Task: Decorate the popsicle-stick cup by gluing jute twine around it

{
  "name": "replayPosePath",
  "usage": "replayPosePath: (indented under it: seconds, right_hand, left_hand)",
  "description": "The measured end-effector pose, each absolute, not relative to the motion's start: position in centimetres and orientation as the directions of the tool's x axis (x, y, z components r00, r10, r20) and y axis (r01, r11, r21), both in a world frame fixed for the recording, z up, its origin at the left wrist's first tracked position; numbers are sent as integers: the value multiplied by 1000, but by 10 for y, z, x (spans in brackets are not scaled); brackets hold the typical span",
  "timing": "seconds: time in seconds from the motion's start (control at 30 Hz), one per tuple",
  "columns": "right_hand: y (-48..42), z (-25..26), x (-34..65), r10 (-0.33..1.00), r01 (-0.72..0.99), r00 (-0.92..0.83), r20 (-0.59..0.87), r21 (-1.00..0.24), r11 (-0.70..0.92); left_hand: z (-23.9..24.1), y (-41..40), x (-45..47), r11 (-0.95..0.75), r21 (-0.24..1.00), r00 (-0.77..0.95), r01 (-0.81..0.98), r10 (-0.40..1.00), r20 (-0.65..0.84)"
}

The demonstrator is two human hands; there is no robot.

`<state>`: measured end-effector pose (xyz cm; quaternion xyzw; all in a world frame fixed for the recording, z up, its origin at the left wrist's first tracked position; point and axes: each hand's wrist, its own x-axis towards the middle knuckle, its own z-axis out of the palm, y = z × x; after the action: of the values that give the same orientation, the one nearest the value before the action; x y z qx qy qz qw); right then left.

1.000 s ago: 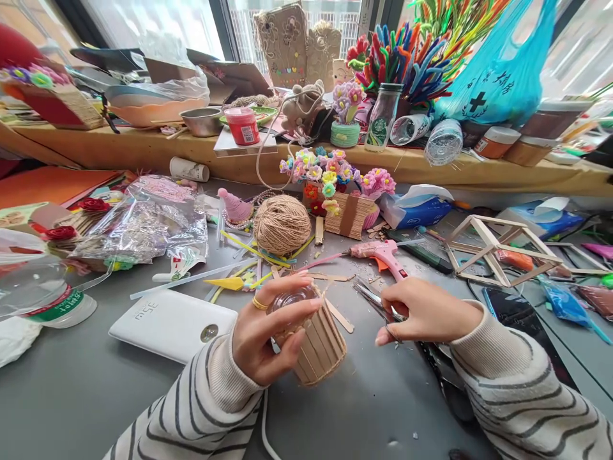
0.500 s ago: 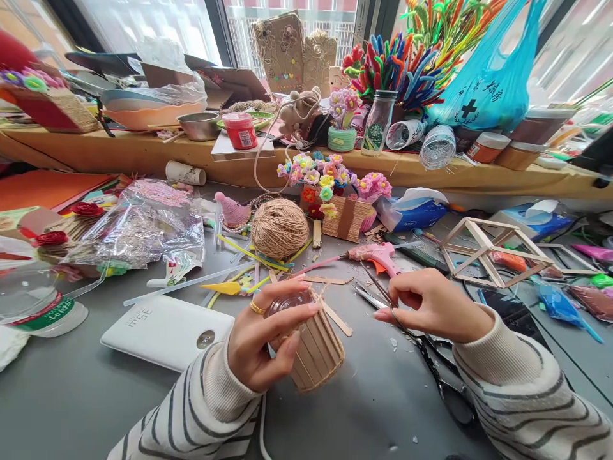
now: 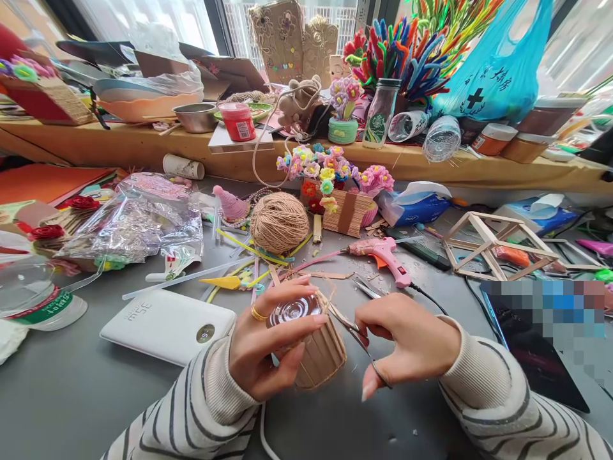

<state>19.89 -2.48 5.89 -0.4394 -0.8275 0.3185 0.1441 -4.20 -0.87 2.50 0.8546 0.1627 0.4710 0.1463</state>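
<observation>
My left hand [image 3: 265,345] is wrapped around a clear cup [image 3: 292,311] covered in flat wooden craft sticks [image 3: 320,358]. The cup is tilted, and its round clear end faces up. Twine [image 3: 327,297] runs round the edges of the sticks, with loose strands standing up at the upper edge. In my right hand [image 3: 407,335] is a pair of small metal scissors [image 3: 357,332], thumb and fingers in the loops. Their blades reach the twine at the cup's upper right edge; whether they touch it I cannot tell.
Behind the cup lie a ball of twine [image 3: 279,222], a pink glue gun [image 3: 378,252] and another scissors' blades [image 3: 366,287]. A white power bank [image 3: 158,326] is at left, a dark tablet or phone [image 3: 536,358] at right. Farther right stands a wooden stick frame [image 3: 495,246].
My right hand has moved left with the small scissors, bringing their blades to the cup's edge. Its fingers have spread in the loops. The phone-like screen at right now shows more.
</observation>
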Motion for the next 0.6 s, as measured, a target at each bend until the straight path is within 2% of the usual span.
replayPosePath:
  seconds: [0.6]
  right_hand:
    - [-28, 61, 201, 768, 599, -606, 207, -517, 612]
  left_hand:
    - [31, -12, -40, -924, 354, 557, 148, 373, 742]
